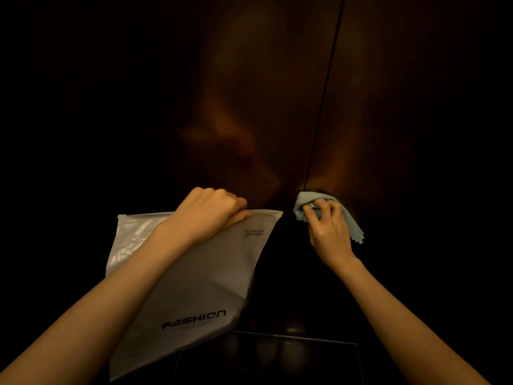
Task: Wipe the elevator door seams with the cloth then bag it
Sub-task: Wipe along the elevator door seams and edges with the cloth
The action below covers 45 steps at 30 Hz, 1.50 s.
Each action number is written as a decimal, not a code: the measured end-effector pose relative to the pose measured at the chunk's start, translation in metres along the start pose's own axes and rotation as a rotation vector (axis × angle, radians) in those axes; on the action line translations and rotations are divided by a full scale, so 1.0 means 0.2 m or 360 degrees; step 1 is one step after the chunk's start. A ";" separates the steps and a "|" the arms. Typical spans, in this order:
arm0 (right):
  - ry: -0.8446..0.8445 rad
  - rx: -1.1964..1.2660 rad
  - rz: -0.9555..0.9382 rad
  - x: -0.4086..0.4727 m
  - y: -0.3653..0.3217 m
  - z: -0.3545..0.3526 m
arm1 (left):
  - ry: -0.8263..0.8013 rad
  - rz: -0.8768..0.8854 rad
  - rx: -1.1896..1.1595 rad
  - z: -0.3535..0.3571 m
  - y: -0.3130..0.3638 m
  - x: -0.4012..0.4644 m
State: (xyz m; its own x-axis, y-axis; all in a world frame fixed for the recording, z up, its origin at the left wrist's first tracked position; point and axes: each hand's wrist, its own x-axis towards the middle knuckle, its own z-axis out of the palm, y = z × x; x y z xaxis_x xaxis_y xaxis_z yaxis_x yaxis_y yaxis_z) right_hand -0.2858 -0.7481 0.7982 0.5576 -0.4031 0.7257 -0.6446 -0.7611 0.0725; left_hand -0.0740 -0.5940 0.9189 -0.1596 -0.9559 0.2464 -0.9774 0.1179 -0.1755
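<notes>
My right hand (327, 226) grips a bunched pale blue cloth (301, 207) and holds it against the dark brown elevator door, right at the lower part of the thin vertical centre seam (322, 107). One corner of the cloth hangs down past my knuckles. My left hand (211, 212) pinches the top edge of a frosted white zip bag (200, 287) printed with "FASHION". The bag hangs down in front of the left door panel, to the left of the seam.
The elevator doors (249, 93) fill the view close ahead, dim and faintly reflective. A dark glossy floor with a door sill (277, 345) shows at the bottom, between my forearms.
</notes>
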 end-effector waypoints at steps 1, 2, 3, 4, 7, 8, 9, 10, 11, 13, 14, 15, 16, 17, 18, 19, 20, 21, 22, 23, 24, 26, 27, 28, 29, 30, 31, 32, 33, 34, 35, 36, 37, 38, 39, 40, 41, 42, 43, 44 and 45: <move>-0.0075 0.0002 -0.0007 -0.03 0.00 0.01 | -0.0011 -0.0003 0.0002 0.01 0.01 -0.01; -0.0156 0.0002 -0.0017 -0.05 0.00 0.02 | -0.0030 -0.0009 -0.0001 0.02 0.02 -0.01; -0.0232 -0.0016 -0.0022 -0.07 -0.01 0.02 | -0.0051 -0.0020 -0.0007 0.04 0.03 -0.02; -0.0315 -0.0041 -0.0033 -0.08 -0.01 0.04 | -0.0075 -0.0040 -0.0016 0.05 0.03 -0.02; -0.0497 -0.0108 -0.0043 -0.11 -0.02 0.04 | -0.0162 -0.0087 -0.0011 0.11 0.05 -0.03; -0.0535 -0.0117 -0.0061 -0.11 -0.02 0.04 | -0.0185 -0.0108 0.0011 0.13 0.05 -0.03; -0.0580 -0.0128 -0.0093 -0.10 -0.01 0.05 | -0.0208 -0.0127 0.0024 0.16 0.06 -0.03; -0.0622 -0.0137 -0.0131 -0.11 -0.01 0.07 | -0.0242 -0.0145 0.0022 0.19 0.06 -0.03; -0.0665 -0.0146 -0.0166 -0.12 0.00 0.09 | -0.0288 -0.0168 0.0012 0.23 0.07 -0.03; -0.0739 -0.0138 -0.0243 -0.13 0.01 0.13 | -0.0368 -0.0206 -0.0001 0.28 0.08 -0.03; -0.0763 -0.0125 -0.0277 -0.13 0.01 0.16 | -0.0397 -0.0223 -0.0012 0.31 0.08 -0.03; -0.0781 -0.0107 -0.0306 -0.13 0.01 0.19 | -0.0417 -0.0246 -0.0015 0.33 0.07 -0.03; -0.0789 -0.0083 -0.0324 -0.13 0.01 0.21 | -0.0426 -0.0263 -0.0023 0.35 0.06 -0.02; -0.0804 -0.0054 -0.0329 -0.13 0.00 0.23 | -0.0434 -0.0277 -0.0031 0.37 0.06 -0.03; -0.0795 -0.0026 -0.0319 -0.15 0.00 0.25 | -0.0445 -0.0290 -0.0045 0.40 0.05 -0.04; -0.0787 -0.0012 -0.0294 -0.15 0.00 0.26 | -0.0460 -0.0306 -0.0063 0.43 0.04 -0.05; -0.0793 -0.0025 -0.0282 -0.21 -0.02 0.29 | -0.0462 -0.0315 -0.0073 0.49 0.06 -0.08; -0.0796 -0.0044 -0.0271 -0.30 -0.05 0.31 | -0.0462 -0.0303 -0.0080 0.56 0.10 -0.12; -0.0814 -0.0049 -0.0260 -0.34 -0.07 0.34 | -0.0454 -0.0296 -0.0108 0.62 0.11 -0.14; -0.0833 -0.0047 -0.0230 -0.37 -0.09 0.36 | -0.0457 -0.0291 -0.0142 0.66 0.10 -0.14; -0.0838 -0.0043 -0.0190 -0.40 -0.10 0.37 | -0.0454 -0.0289 -0.0171 0.69 0.10 -0.15; -0.0840 -0.0070 -0.0138 -0.45 -0.12 0.40 | -0.0466 -0.0271 -0.0198 0.74 0.09 -0.15; -0.0854 -0.0085 -0.0112 -0.46 -0.13 0.42 | -0.0475 -0.0250 -0.0196 0.77 0.08 -0.15; -0.0868 -0.0094 -0.0091 -0.48 -0.14 0.43 | -0.0476 -0.0234 -0.0199 0.81 0.07 -0.17; -0.0875 -0.0112 -0.0079 -0.50 -0.16 0.46 | -0.0480 -0.0221 -0.0187 0.85 0.07 -0.18; -0.0863 -0.0133 -0.0069 -0.53 -0.17 0.49 | -0.0477 -0.0196 -0.0174 0.89 0.06 -0.20; -0.0856 -0.0157 -0.0076 -0.55 -0.17 0.51 | -0.0473 -0.0185 -0.0155 0.93 0.06 -0.21; -0.0850 -0.0182 -0.0088 -0.58 -0.17 0.54 | -0.0471 -0.0175 -0.0150 0.97 0.05 -0.22; -0.0856 -0.0197 -0.0099 -0.60 -0.17 0.57 | -0.0470 -0.0167 -0.0144 1.01 0.05 -0.23; -0.0861 -0.0213 -0.0114 -0.63 -0.16 0.60 | -0.0478 -0.0158 -0.0142 1.05 0.06 -0.24; -0.0860 -0.0229 -0.0125 -0.66 -0.16 0.63 | -0.0487 -0.0145 -0.0137 1.09 0.07 -0.26; -0.0852 -0.0242 -0.0128 -0.69 -0.16 0.67 | -0.0490 -0.0139 -0.0138 1.14 0.08 -0.27; -0.0841 -0.0252 -0.0140 -0.74 -0.16 0.72 | -0.0496 -0.0136 -0.0133 1.20 0.09 -0.28; -0.0822 -0.0259 -0.0148 -0.78 -0.15 0.76 | -0.0492 -0.0142 -0.0128 1.26 0.11 -0.29; -0.0808 -0.0262 -0.0174 -0.82 -0.15 0.81 | -0.0494 -0.0159 -0.0110 1.33 0.13 -0.30; -0.0784 -0.0269 -0.0192 -0.88 -0.14 0.87 | -0.0496 -0.0168 -0.0087 1.41 0.15 -0.31; -0.0775 -0.0283 -0.0229 -0.92 -0.13 0.92 | -0.0512 -0.0192 -0.0068 1.47 0.17 -0.32; -0.0769 -0.0290 -0.0253 -0.98 -0.12 0.98 | -0.0534 -0.0202 -0.0060 1.55 0.20 -0.33; -0.0756 -0.0284 -0.0280 -1.03 -0.11 1.03 | -0.0560 -0.0216 -0.0046 1.61 0.22 -0.33; -0.0753 -0.0271 -0.0289 -1.09 -0.10 1.09 | -0.0578 -0.0224 -0.0029 1.69 0.24 -0.34; -0.0735 -0.0260 -0.0294 -1.13 -0.10 1.13 | -0.0581 -0.0242 -0.0018 1.74 0.26 -0.35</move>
State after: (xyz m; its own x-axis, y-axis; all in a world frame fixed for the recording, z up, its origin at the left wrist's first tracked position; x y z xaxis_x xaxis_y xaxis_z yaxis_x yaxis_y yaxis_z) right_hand -0.2805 -0.7557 0.4788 0.8186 -0.4796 0.3159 -0.5661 -0.7666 0.3031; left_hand -0.0644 -0.6145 0.5608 0.0451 -0.9952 -0.0866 -0.9879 -0.0316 -0.1518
